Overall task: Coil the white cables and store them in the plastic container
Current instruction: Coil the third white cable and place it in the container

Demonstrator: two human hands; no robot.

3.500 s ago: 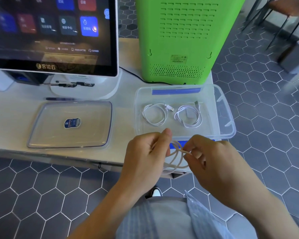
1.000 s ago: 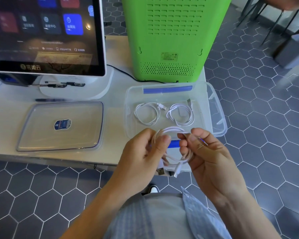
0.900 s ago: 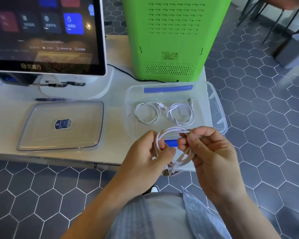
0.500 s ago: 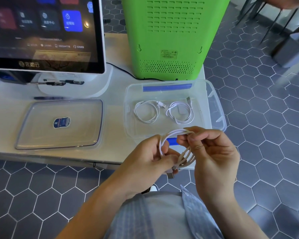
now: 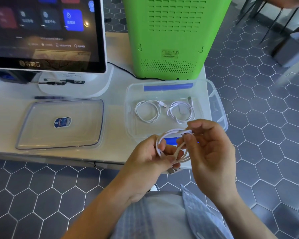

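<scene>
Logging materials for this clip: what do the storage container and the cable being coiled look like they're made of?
Container: clear, glossy hard plastic by the look; the counter shows through its walls. Cable held in both hands: white, smooth, flexible sheath, probably rubbery plastic; it bends into loops.

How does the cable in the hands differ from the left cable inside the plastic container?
The held cable hangs in air, gripped by the left hand and right hand; the container's left cable lies flat, untouched. The held cable's loops look looser; the other's look neater. Both are white and coiled.
</scene>
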